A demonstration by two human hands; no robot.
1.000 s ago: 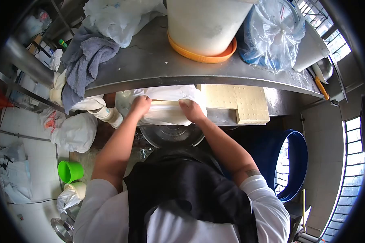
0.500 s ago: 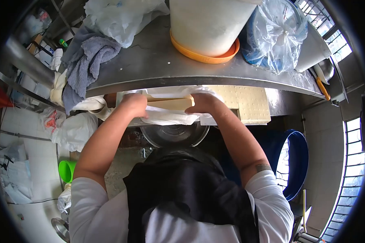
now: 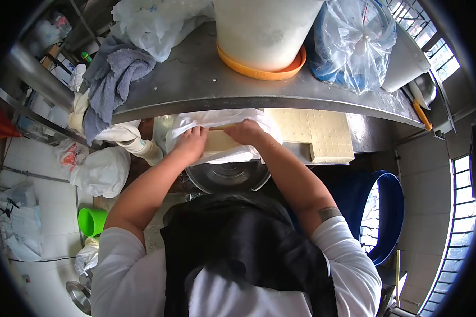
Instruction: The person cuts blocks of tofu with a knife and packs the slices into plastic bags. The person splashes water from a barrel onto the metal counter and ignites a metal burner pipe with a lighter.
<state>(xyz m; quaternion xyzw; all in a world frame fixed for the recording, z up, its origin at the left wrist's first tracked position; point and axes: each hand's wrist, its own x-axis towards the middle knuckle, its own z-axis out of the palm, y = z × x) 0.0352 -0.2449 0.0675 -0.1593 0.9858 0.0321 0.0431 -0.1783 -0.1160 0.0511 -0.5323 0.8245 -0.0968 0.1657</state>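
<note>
A pale yellow block (image 3: 220, 142), which looks like tofu, lies in an opened white plastic bag (image 3: 182, 122) below the steel shelf. My left hand (image 3: 192, 145) holds the block's left end, its fingers reaching over the top and against the bag. At the far right corner, my right hand (image 3: 246, 132) is closed over the block, fingers bent and partly hidden. Larger pale yellow slabs (image 3: 330, 132) with dotted tops sit just right of the bag.
Overhead, the steel shelf (image 3: 185, 79) carries a white bucket (image 3: 264, 34) on an orange lid, plastic bags and a grey towel (image 3: 113, 74). A metal basin (image 3: 227, 179) is beneath the work surface. To the right stands a blue barrel (image 3: 394, 216); an orange-handled knife (image 3: 422, 115) is above it.
Both hands have moved from the block's two ends closer together and onto its upper side. The white bag now spreads wider around the block. The view has shifted slightly.
</note>
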